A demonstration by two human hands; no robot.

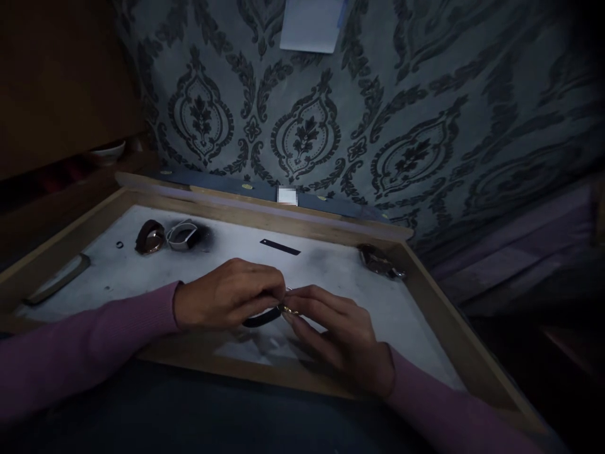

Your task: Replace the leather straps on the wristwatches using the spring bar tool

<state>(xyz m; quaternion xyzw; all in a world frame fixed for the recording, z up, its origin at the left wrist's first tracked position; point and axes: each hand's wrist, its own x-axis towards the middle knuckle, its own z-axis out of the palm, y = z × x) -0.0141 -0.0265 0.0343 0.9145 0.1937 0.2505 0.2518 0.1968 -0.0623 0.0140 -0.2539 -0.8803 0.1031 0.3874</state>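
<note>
While the metal end [288, 309] of a dark strap [263, 319] was pinched between the right hand's [347, 331] thumb and fingers, the left hand [236, 293] was closed fingertip-tight on the same joint. The strap was judged light and flexible, the metal slippery, best gripped by its edges. Both were held above a wooden tray [208, 208]; a black strip [280, 246] was placed beyond.

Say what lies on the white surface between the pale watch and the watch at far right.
A flat black strip lies between the pale watch and the far-right watch, as the head view shows.
</note>
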